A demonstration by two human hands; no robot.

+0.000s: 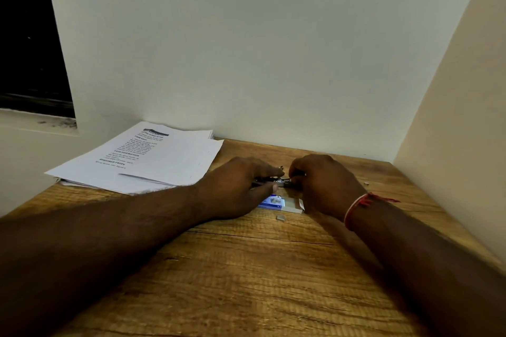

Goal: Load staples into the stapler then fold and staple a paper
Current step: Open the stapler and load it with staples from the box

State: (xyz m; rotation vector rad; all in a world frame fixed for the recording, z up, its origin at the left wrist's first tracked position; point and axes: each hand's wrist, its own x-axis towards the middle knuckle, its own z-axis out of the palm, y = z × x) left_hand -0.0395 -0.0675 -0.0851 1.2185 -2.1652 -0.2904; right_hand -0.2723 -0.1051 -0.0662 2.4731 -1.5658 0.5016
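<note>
Both hands grip the stapler (276, 181) beside "TASK DESCRIPTION" papers (142, 157).

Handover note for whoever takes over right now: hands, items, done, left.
Left hand: gripping the stapler on the table.
Right hand: fingers at the stapler's other end; exact grip hidden.
Staple box: open, just in front of the hands. Loose staple strips at and.
Papers: flat stack, far left, unfolded.
Done: box opened, stapler in hand. Whether staples are in cannot be seen.
Left: finish loading, close stapler, fold a sheet, staple it.
</note>
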